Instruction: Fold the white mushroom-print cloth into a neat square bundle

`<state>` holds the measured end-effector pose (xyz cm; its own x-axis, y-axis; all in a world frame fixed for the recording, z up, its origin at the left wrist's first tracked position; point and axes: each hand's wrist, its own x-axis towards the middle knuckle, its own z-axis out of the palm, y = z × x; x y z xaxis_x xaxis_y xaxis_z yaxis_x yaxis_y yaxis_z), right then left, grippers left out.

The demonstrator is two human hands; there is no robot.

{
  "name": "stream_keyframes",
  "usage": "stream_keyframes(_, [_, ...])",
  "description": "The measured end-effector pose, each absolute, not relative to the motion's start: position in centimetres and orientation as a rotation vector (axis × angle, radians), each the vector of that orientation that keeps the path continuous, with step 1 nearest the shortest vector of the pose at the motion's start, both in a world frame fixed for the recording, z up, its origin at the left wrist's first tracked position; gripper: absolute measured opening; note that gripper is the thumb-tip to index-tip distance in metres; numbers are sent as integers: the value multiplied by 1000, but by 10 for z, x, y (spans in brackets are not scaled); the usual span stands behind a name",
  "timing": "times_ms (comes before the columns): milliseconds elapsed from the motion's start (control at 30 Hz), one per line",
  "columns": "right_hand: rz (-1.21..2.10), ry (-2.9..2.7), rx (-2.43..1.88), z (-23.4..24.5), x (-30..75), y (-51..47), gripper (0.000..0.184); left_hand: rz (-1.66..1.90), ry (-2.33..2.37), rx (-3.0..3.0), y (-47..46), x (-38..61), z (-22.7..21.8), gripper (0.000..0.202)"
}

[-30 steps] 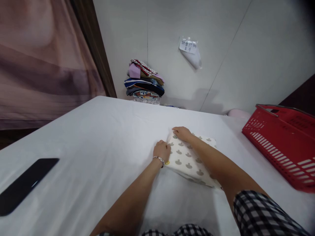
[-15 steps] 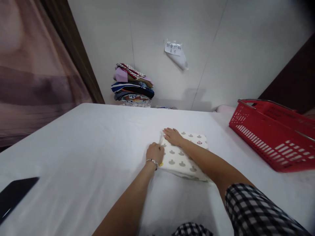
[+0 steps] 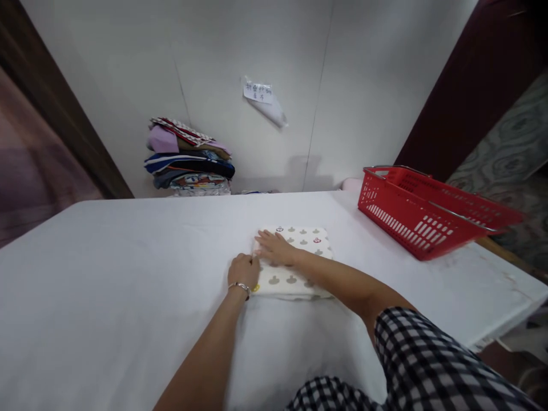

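Observation:
A folded white cloth with grey mushroom-like prints and a few coloured ones lies flat on the white-covered table. At its left edge is my left hand, fingers curled in and closed on the cloth's border; the fingertips are partly hidden. My right hand rests palm down on the cloth's upper left part, its fingers stretched out and spread. The right forearm crosses over the cloth and covers some of it.
A red plastic basket with metal handles stands at the table's right side. Behind the far edge rises a stack of folded clothes against the wall. A paper note is taped to the wall.
The view has swung to the right, so everything appears further left and the table's right end shows. My right hand has slid slightly toward me on the cloth. The left stays at the edge.

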<state>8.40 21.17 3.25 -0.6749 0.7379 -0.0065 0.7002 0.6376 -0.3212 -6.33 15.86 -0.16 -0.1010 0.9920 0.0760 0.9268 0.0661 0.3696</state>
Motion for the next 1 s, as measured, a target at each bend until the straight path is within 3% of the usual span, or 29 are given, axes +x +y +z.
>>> stream_keyframes(233, [143,-2492,-1655,36,162,200,65,455,2146,1943,161,-63,-2,33])
stream_keyframes(433, [237,-2510,-1803,9,178,208,65,471,2165,1905,160,-64,-4,32])
stream_keyframes(633, [426,-2443,-1779,34,183,192,62,551,2101,1616,165,-71,11,26])
stream_keyframes(800, [561,-2363,-1707,44,194,154,63,634,2012,1960,155,-40,34,42])
stream_keyframes(1000, [409,-2326,-1742,14,213,129,55,213,1829,2181,149,-25,14,57])
